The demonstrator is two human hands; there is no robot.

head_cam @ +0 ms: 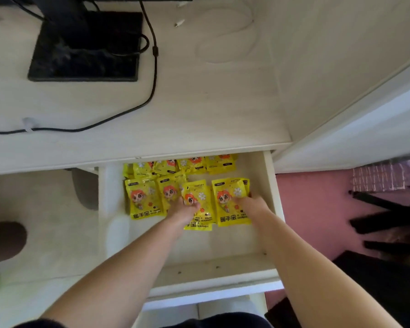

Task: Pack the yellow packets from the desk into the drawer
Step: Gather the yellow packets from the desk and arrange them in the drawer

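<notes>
Nearest the person, the pulled-out white wooden drawer (pixel 213 268) is standing open under the front edge of the desk, with both bare forearms reaching over its front wall. The left hand (pixel 185 209) is resting on a glossy yellow hand-warmer packet with a red-haired cartoon figure (pixel 199 200), lying third from the drawer's left wall. Its fingers are lying bunched on the packet's face, too blurred to tell whether they are pinching it. The right hand (pixel 251 202) is lying on the right-most front packet (pixel 227 200), near the drawer's right wall, its fingers stretching loosely spread across the packet's face and right edge. Two more front packets (pixel 143 200) are lying flat side by side toward the left wall, overlapping slightly. Behind them, a back row of the same packets (pixel 182 165) is lying along the drawer's far end, partly tucked under the desk edge. Above, the pale wood-grain desk (pixel 199 110) is carrying a flat black monitor base (pixel 85 46) toward its far left corner, a black cable (pixel 152 67) curving toward the left edge, and a looped white cable (pixel 227 41) near the far edge.
</notes>
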